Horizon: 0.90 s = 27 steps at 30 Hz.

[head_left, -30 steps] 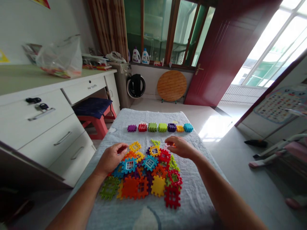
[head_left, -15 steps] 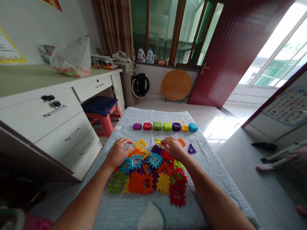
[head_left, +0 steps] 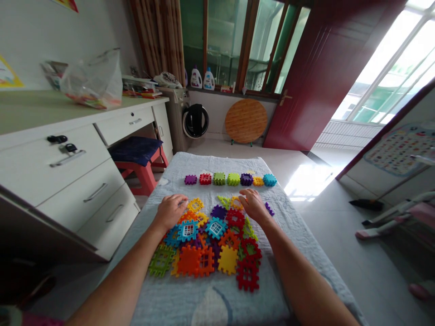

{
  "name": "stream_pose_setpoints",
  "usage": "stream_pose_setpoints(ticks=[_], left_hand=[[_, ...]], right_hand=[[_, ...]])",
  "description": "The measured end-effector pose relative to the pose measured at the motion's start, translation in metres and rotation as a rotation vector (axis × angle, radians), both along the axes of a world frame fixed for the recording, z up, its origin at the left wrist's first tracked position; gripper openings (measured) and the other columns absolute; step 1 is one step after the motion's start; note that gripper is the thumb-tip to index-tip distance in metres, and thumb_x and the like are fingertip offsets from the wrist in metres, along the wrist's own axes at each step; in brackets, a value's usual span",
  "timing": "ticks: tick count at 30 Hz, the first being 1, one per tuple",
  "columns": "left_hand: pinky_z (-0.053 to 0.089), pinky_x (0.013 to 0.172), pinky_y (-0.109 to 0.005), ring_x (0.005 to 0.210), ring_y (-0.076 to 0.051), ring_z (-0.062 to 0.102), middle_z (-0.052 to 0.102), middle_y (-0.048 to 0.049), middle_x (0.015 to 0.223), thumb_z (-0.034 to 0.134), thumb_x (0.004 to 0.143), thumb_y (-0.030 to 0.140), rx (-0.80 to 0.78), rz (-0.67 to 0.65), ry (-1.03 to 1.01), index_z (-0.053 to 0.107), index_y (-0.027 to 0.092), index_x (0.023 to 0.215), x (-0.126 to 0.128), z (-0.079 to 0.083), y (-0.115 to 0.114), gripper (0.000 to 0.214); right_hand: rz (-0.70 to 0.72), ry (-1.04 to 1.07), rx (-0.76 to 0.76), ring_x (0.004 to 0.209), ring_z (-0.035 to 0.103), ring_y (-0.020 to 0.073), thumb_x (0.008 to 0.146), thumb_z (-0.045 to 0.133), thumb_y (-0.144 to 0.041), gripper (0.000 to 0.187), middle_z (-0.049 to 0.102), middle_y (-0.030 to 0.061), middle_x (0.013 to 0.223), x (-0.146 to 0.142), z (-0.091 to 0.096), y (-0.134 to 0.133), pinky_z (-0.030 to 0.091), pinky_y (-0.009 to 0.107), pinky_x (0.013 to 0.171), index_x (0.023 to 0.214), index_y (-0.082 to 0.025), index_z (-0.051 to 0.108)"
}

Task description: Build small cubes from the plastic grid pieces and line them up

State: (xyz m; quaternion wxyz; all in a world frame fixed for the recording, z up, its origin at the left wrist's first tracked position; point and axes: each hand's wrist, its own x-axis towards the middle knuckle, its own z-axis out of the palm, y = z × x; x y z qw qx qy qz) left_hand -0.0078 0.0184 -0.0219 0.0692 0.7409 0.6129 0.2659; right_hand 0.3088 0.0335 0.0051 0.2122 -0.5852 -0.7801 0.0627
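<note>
A pile of flat, colourful interlocking plastic tiles point(head_left: 210, 246) lies on a pale quilted cloth point(head_left: 190, 303). My left hand point(head_left: 171, 211) rests on the pile's left far edge, fingers loosely bent, tips beside a yellow tile point(head_left: 195, 204). At the pile's right far edge my right hand point(head_left: 253, 207) lies flat with fingers stretched, tips touching an orange tile point(head_left: 235, 202). A green triangle piece point(head_left: 223, 200) sits between the hands. A purple triangle piece point(head_left: 269, 209) peeks out from behind my right hand. Beyond the hands stands a row of several small built cubes point(head_left: 233, 179) in purple, red, green, orange and blue.
A white desk with drawers point(head_left: 68, 176) runs along the left, with a clear plastic bag point(head_left: 91, 81) on top. A red stool with a blue cushion point(head_left: 137, 156) stands by it. A round wooden board point(head_left: 245, 121) leans on the far wall beside a dark red door point(head_left: 322, 77).
My right hand set down the orange tile and the purple triangle, then moved over them. My left hand slid slightly forward on the pile. The camera shifted a little.
</note>
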Motion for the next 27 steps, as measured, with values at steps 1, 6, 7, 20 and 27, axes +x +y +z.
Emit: stream_pose_setpoints(ticks=[1, 6, 7, 20, 27], left_hand=[[0.040, 0.096, -0.039, 0.103, -0.025, 0.060, 0.069, -0.0077, 0.107, 0.042, 0.083, 0.038, 0.003, 0.003, 0.027, 0.069, 0.019, 0.094, 0.001, -0.001, 0.000, 0.034], [0.043, 0.090, -0.038, 0.096, -0.026, 0.059, 0.067, -0.0069, 0.105, 0.054, 0.078, 0.039, 0.000, 0.041, 0.121, 0.069, 0.023, 0.096, 0.008, -0.002, -0.004, 0.029], [0.043, 0.089, -0.038, 0.095, -0.026, 0.059, 0.067, -0.0068, 0.104, 0.055, 0.076, 0.037, 0.000, 0.040, 0.118, 0.069, 0.023, 0.094, 0.009, -0.002, -0.004, 0.027], [0.048, 0.077, -0.030, 0.080, -0.019, 0.062, 0.067, -0.0025, 0.084, 0.060, 0.069, 0.025, 0.030, -0.100, -0.238, 0.060, 0.019, 0.089, 0.013, 0.015, -0.009, 0.020], [0.048, 0.081, -0.030, 0.082, -0.018, 0.061, 0.065, -0.0029, 0.083, 0.056, 0.079, 0.030, 0.135, -0.129, -0.350, 0.062, 0.019, 0.081, 0.015, 0.027, -0.018, 0.012]], right_hand=[[-0.001, -0.030, -0.014, 0.096, 0.056, 0.0224, 0.088, 0.051, -0.036, 0.032, 0.066, 0.0113, 0.104, 0.001, 0.000, -0.001, 0.038, 0.032, 0.088, 0.109, -0.015, 0.064], [0.028, -0.082, -0.078, 0.092, 0.055, 0.0214, 0.083, 0.057, -0.040, 0.032, 0.067, 0.0078, 0.100, 0.001, -0.002, -0.003, 0.036, 0.031, 0.085, 0.106, -0.019, 0.064], [0.026, -0.067, -0.079, 0.091, 0.056, 0.0203, 0.086, 0.054, -0.034, 0.026, 0.067, 0.0071, 0.097, 0.000, -0.002, -0.002, 0.037, 0.030, 0.084, 0.104, -0.019, 0.064], [-0.007, -0.066, -0.014, 0.094, 0.051, 0.0248, 0.080, 0.061, -0.035, 0.027, 0.064, 0.0088, 0.099, -0.005, 0.001, -0.008, 0.037, 0.036, 0.084, 0.102, -0.020, 0.065], [0.030, 0.001, 0.051, 0.102, 0.049, 0.0264, 0.079, 0.063, -0.029, 0.030, 0.062, 0.0098, 0.109, -0.016, 0.009, -0.016, 0.037, 0.040, 0.089, 0.107, -0.020, 0.064]])
